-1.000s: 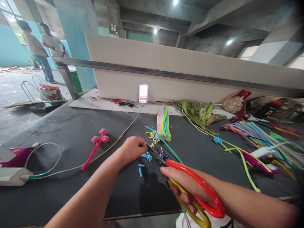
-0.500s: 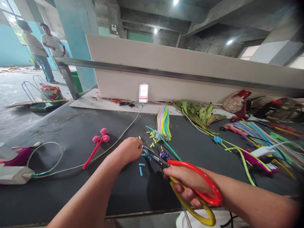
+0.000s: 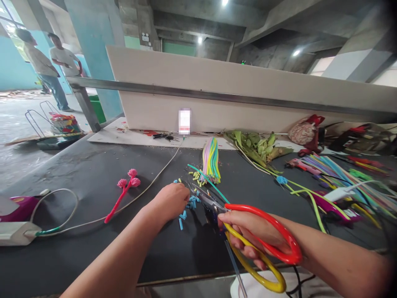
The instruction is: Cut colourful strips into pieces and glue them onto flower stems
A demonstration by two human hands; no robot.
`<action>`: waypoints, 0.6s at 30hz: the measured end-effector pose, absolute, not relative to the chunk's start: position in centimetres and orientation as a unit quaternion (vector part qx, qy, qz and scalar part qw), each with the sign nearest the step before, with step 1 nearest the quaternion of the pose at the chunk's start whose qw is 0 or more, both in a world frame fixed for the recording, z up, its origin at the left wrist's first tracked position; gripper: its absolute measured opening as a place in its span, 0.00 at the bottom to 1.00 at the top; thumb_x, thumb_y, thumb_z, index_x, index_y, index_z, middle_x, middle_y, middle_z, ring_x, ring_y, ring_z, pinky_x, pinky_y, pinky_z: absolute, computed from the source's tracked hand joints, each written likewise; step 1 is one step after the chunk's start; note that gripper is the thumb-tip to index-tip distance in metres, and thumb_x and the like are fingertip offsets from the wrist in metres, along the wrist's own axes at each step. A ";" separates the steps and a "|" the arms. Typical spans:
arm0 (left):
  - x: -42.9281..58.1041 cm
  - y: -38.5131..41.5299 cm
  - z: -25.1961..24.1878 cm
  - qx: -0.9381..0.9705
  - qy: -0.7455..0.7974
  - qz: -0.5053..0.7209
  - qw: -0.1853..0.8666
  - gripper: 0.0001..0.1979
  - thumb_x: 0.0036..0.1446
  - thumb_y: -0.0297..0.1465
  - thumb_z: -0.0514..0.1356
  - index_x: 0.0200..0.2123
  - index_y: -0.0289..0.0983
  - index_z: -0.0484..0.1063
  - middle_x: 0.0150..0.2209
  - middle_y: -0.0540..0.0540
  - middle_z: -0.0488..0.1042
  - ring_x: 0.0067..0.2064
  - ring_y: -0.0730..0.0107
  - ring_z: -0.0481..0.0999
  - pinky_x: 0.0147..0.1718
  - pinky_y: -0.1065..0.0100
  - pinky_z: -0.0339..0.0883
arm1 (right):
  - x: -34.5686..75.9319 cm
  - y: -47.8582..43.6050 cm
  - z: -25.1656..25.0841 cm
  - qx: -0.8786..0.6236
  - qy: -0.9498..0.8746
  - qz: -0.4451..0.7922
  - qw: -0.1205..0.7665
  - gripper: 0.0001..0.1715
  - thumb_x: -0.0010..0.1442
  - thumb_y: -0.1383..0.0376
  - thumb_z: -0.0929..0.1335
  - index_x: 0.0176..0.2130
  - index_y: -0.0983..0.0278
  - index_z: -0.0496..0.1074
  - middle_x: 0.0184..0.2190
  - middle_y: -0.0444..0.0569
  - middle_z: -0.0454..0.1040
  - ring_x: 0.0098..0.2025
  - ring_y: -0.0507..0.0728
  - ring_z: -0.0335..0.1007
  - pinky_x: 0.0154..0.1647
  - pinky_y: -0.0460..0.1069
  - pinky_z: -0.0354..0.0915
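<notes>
My right hand (image 3: pixel 248 234) grips a pair of scissors (image 3: pixel 262 215) with one red and one yellow handle loop, its blades pointing left. Beside the blade tips, my left hand (image 3: pixel 174 202) is closed with its fingers pressed together, and whatever it holds is hidden. Short cut blue pieces (image 3: pixel 192 200) lie under and near the blades, with a few closer to me. Behind the hands are short yellow-green pieces (image 3: pixel 196 177) and a bundle of pastel fuzzy stems (image 3: pixel 211 159). A teal stem (image 3: pixel 214 182) lies slantwise across the bundle's front.
A pink stem with fluffy balls (image 3: pixel 122 192) lies left, near a cable (image 3: pixel 155 174) from a white power block (image 3: pixel 18 233). A phone (image 3: pixel 185 121) leans on the back board. Leaves (image 3: pixel 257 147) and more coloured stems (image 3: pixel 344 176) are at right. Two people (image 3: pixel 46 66) stand far left.
More blue pieces lie below the blades. My right hand and the scissors have shifted slightly right, while my left hand stays by the blade tips. The whole view has drifted a little.
</notes>
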State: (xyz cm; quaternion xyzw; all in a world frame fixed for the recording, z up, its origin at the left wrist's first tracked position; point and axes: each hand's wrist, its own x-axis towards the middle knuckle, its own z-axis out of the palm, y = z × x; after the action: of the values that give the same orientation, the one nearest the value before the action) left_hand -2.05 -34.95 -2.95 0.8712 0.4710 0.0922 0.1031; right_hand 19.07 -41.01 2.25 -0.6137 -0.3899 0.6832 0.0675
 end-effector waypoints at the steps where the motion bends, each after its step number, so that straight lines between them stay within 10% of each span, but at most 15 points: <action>1: -2.0 -34.9 -3.0 0.870 0.473 0.088 0.106 0.11 0.48 0.25 0.51 0.26 0.38 0.73 0.30 0.44 0.74 0.33 0.65 0.71 0.32 0.68 0.60 | 18.9 -41.0 2.3 -0.622 -0.384 0.679 0.060 0.17 0.60 0.53 0.57 0.36 0.63 0.62 0.18 0.40 0.61 0.12 0.45 0.53 0.10 0.39 0.56; 18: -2.4 -34.6 -2.4 0.759 0.557 0.231 0.246 0.09 0.41 0.27 0.53 0.22 0.35 0.74 0.21 0.50 0.70 0.25 0.73 0.64 0.26 0.72 0.55 | 17.3 -40.9 0.7 -0.631 -0.392 0.669 -0.026 0.27 0.61 0.52 0.54 0.21 0.66 0.63 0.10 0.41 0.59 0.10 0.48 0.58 0.12 0.43 0.63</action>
State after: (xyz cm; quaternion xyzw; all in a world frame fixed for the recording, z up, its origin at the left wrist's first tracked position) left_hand -2.45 -34.61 -2.42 0.7589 0.5568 0.2307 0.2464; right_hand 17.32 -40.86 0.65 -0.6315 -0.3918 0.6686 -0.0265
